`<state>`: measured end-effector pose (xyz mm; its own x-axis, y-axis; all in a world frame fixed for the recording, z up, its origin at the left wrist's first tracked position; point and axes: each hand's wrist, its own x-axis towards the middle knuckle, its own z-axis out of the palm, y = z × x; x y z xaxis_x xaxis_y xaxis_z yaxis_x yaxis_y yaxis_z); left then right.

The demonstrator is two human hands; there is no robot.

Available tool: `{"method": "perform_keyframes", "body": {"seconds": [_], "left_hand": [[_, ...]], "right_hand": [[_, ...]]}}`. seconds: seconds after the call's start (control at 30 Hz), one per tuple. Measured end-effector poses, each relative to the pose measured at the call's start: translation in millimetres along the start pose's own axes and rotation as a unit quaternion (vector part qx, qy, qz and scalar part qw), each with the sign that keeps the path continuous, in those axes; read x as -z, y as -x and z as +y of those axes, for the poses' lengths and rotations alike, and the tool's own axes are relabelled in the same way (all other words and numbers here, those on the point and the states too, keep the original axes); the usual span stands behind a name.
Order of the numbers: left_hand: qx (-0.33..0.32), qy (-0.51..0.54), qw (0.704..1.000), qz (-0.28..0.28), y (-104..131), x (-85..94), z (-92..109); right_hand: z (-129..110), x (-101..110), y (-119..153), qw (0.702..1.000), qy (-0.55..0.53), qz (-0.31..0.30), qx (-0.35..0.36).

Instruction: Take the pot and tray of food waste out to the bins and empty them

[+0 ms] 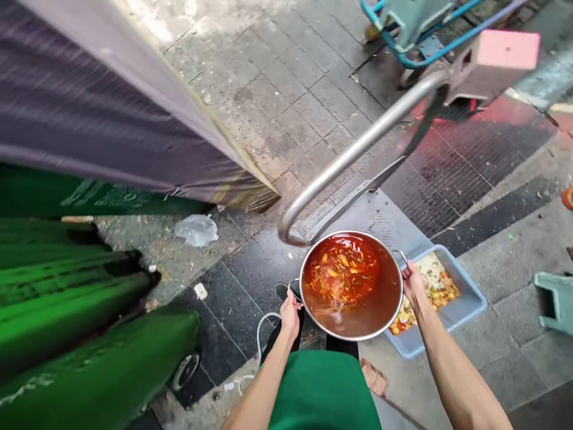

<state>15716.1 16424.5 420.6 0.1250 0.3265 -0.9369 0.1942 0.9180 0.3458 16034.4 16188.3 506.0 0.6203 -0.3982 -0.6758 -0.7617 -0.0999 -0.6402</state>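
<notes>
Fingers (292, 303) of the left hand (290, 313) were wrapped around the near-left handle of a steel pot (358, 319), and the right hand (412, 283) had its fingers clenched on the opposite handle, so both hands carried the pot in the air above the pavement (286, 89). Red broth with yellow and green pieces (342, 272) pooled toward the far side of the pot, which tilted slightly away. Just beside and below the pot on the right sat a blue-grey tub (465, 310) holding food scraps. 1 curved metal bar (358, 149) arched behind the pot. Green bins (89, 334) stood well apart on the left, and a green apron (322, 388) hung below.
</notes>
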Motion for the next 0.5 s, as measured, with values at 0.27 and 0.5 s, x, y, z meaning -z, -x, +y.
{"method": "perform_keyframes", "body": {"seconds": [0.27, 0.5], "left_hand": [[-0.016, 0.117, 0.978, 0.170, 70.8, 116.8, 33.8], [-0.028, 0.287, 0.878, 0.382, 157.7, 258.5, 71.0]], "right_hand": [[54.2, -15.6, 65.1, 0.944, 0.295, -0.142, 0.023], [62.9, -165.6, 176.8, 0.801, 0.515, -0.303, 0.021]]}}
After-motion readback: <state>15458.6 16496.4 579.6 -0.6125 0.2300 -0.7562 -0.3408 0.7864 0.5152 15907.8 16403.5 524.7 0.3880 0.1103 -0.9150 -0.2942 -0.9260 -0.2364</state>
